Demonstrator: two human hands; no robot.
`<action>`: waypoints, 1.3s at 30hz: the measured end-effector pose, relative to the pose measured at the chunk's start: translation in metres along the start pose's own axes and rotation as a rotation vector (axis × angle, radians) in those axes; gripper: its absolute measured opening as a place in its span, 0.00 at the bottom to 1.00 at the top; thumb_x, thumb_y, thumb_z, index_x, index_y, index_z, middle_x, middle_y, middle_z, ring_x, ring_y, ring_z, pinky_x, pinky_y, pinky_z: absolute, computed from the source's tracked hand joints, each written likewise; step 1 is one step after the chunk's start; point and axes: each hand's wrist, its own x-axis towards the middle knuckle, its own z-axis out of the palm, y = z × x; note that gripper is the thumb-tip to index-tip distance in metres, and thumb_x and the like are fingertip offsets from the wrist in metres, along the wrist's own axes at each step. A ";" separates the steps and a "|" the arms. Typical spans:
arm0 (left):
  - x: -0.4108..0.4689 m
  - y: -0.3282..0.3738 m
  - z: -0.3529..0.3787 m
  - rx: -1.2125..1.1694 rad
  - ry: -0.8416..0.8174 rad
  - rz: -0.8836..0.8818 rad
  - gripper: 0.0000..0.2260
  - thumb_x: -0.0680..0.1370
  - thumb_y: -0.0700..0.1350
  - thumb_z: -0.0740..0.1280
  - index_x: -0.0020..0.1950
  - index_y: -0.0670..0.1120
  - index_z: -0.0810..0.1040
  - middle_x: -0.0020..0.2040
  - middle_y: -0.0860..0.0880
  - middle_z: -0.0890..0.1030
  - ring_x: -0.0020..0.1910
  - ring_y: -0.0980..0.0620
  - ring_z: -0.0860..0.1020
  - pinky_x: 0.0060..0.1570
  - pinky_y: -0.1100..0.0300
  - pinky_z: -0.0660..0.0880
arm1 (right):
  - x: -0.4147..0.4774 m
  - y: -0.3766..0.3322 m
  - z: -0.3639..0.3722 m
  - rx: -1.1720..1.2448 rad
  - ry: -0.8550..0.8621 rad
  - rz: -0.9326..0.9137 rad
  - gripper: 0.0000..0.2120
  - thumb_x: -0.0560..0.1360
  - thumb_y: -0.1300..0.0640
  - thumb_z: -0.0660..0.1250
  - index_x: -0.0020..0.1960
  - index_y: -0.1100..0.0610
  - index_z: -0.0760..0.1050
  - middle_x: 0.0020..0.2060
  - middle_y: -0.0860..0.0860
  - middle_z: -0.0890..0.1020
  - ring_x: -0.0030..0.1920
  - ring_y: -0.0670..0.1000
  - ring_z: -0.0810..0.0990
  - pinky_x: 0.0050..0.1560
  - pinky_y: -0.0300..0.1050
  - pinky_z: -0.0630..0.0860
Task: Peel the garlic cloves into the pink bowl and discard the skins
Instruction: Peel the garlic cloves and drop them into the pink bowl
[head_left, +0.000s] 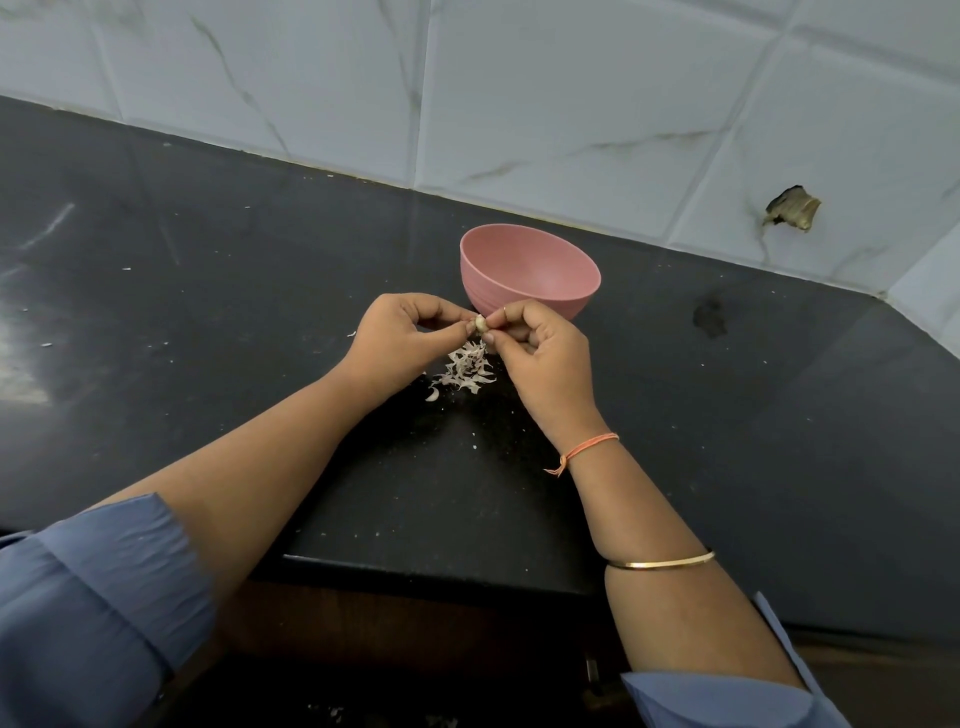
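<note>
Both hands meet at the centre of the frame, over a black counter (208, 270). Between them is a garlic clove (480, 325), small and pale. The left hand (395, 332) pinches it from the left with thumb and fingertips, the fingers curled in. The right hand (540, 353) pinches its other side between thumb and forefinger, with the remaining fingers folded toward the palm. So each hand is grasping the clove, which is held up off the counter.

The bowl (530, 260), pink, stands on the counter just above the hands in the frame, close to the wall and upright. The right hand's knuckles overlap its lower rim in the view; whether they touch it cannot be told.

A heap of skins (467, 371) lies on the counter directly below the clove, between the two wrists. Just lower left of the heap lies a pale curved piece (432, 395); clove or skin, it is too small to tell. White flecks are scattered over the counter.

The right wrist wears an orange thread (589, 447), and a gold bangle (660, 561) sits farther up that forearm. Blue sleeves (88, 597) fill the lower corners. White marbled tiles (519, 78) cover the top of the frame, with a ragged hole (789, 208) at the upper right.
</note>
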 end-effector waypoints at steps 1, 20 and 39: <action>0.000 0.000 0.000 0.002 0.002 -0.001 0.04 0.73 0.39 0.71 0.46 0.45 0.83 0.39 0.54 0.83 0.37 0.64 0.80 0.41 0.72 0.75 | 0.000 0.000 0.000 0.001 -0.005 0.003 0.08 0.71 0.69 0.68 0.44 0.57 0.78 0.39 0.52 0.83 0.41 0.47 0.83 0.47 0.42 0.80; 0.001 -0.001 0.001 0.099 0.058 -0.009 0.04 0.73 0.39 0.70 0.43 0.47 0.82 0.37 0.55 0.82 0.36 0.62 0.79 0.38 0.73 0.75 | -0.003 -0.010 0.002 0.166 -0.055 0.124 0.06 0.74 0.69 0.65 0.49 0.60 0.75 0.40 0.55 0.82 0.39 0.49 0.84 0.44 0.45 0.82; 0.002 -0.004 0.002 0.175 0.120 0.005 0.04 0.74 0.41 0.69 0.41 0.50 0.80 0.36 0.54 0.81 0.35 0.65 0.76 0.37 0.76 0.71 | -0.001 -0.014 0.001 0.426 -0.009 0.325 0.02 0.75 0.67 0.66 0.46 0.64 0.78 0.39 0.55 0.82 0.38 0.49 0.82 0.41 0.43 0.81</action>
